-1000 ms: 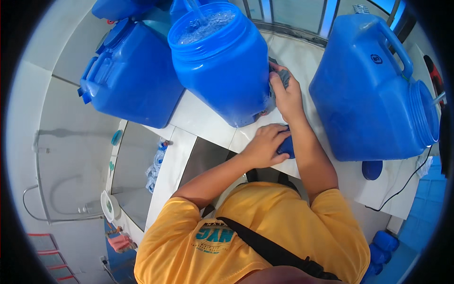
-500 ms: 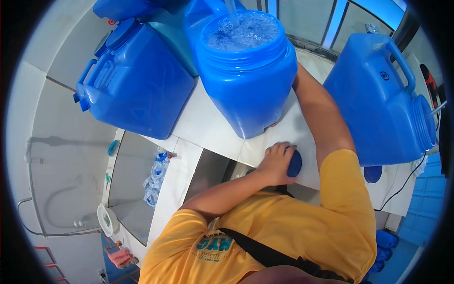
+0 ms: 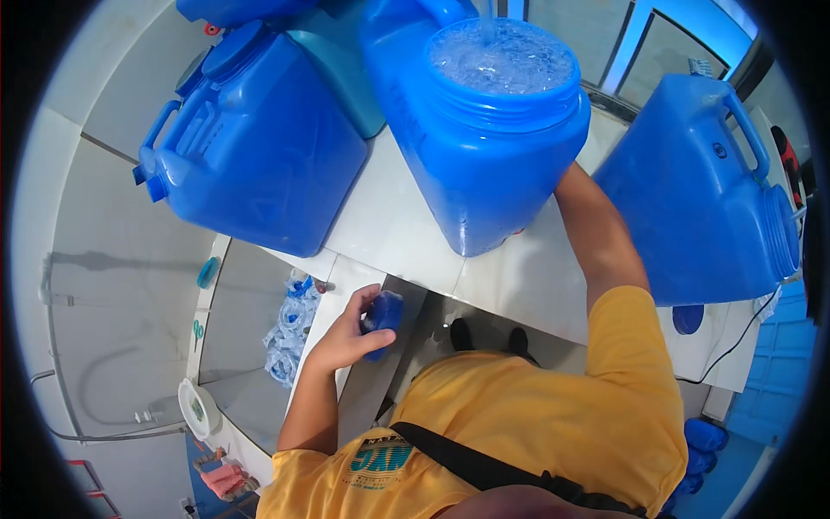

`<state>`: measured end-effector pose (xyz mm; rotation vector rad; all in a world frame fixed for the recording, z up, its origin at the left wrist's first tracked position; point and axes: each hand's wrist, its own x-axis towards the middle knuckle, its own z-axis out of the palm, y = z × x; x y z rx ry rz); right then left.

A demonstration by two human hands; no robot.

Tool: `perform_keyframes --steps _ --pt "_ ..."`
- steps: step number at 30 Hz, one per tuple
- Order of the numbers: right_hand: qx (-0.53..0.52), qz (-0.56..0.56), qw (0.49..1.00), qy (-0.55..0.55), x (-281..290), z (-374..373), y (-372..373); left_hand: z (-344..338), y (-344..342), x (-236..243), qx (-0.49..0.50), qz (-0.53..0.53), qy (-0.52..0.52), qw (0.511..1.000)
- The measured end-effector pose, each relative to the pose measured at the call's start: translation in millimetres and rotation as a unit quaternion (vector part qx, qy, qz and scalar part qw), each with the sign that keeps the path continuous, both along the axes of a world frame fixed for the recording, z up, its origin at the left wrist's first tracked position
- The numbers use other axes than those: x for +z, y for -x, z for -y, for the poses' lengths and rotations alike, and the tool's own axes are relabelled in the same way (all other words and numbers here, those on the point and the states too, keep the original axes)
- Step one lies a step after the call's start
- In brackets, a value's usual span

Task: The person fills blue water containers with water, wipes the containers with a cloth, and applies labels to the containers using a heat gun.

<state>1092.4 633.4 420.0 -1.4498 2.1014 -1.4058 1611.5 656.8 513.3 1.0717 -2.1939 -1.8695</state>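
Observation:
In my left hand (image 3: 350, 333) is a blue round cap (image 3: 383, 322), held on its side with my fingers and thumb, just past the front edge of the white tiled counter (image 3: 406, 229). An upright, wide-mouthed blue container (image 3: 484, 164) stands on the counter; water (image 3: 488, 30) streams into its open, threaded top, and the bubbling surface is high near the neck. My right forearm (image 3: 601, 238) reaches up along that container's right side, and the hand itself is hidden behind the container.
Blue jerrycans stand left (image 3: 246, 156) and right (image 3: 692, 199), with a teal one (image 3: 333, 69) behind. A dark blue lid (image 3: 688, 319) and black cable lie at the right. Crumpled blue plastic (image 3: 290, 337), a white basin (image 3: 199, 406) and tiled wall are at the left.
My left hand has carried the cap leftward to the counter's front edge. My right hand, earlier on a grey cloth beside the middle container, has gone out of sight behind it.

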Motion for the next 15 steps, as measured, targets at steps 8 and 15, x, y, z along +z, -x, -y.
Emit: perform_keyframes --steps 8,15 --pt "-0.093 -0.01 0.993 0.075 5 -53 -5 12 35 -9 -0.032 0.046 0.259 0.964" --pt "-0.017 0.244 0.921 0.303 208 -67 -101 45 94 -61 -0.043 0.098 0.448 0.887"
